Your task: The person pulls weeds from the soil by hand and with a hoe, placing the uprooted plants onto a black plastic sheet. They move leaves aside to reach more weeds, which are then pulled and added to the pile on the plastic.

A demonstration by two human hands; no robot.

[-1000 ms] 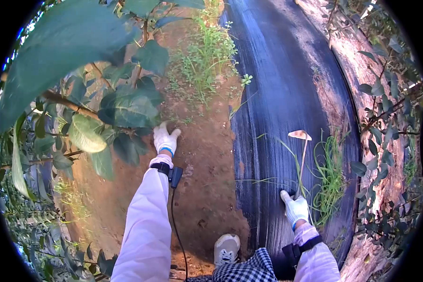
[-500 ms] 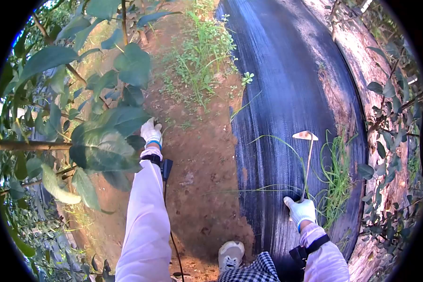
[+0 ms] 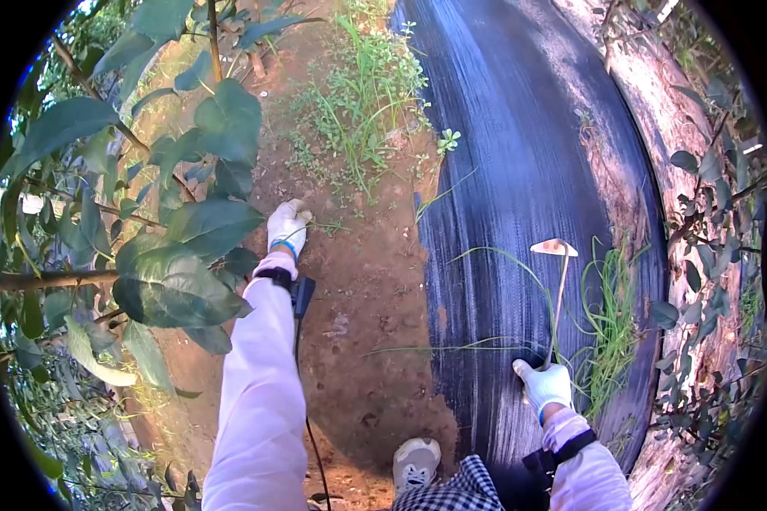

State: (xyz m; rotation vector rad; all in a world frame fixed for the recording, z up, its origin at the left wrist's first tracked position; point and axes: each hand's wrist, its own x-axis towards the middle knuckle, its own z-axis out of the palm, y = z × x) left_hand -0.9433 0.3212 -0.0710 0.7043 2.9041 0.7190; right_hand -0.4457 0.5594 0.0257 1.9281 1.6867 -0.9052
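My left hand (image 3: 288, 226), in a white glove, is low over the brown soil with its fingers closed at a small green weed (image 3: 328, 226). My right hand (image 3: 544, 386), also gloved, is wrapped round the handle of a small hoe (image 3: 559, 302) above the black plastic sheet. The hoe's pale triangular blade (image 3: 554, 248) points away from me. Long grass (image 3: 609, 328) grows beside the hoe on the right, and thin blades cross the sheet near my right hand.
Leafy branches (image 3: 183, 281) hang close on the left, partly over my left forearm. A larger weed patch (image 3: 358, 111) grows ahead, along the black sheet (image 3: 503, 153). More branches stand at the right edge. My shoe (image 3: 416, 464) is at the bottom.
My left hand has moved slightly right and forward, to the small weed, and its fingers have closed. My right hand and the hoe have hardly moved.
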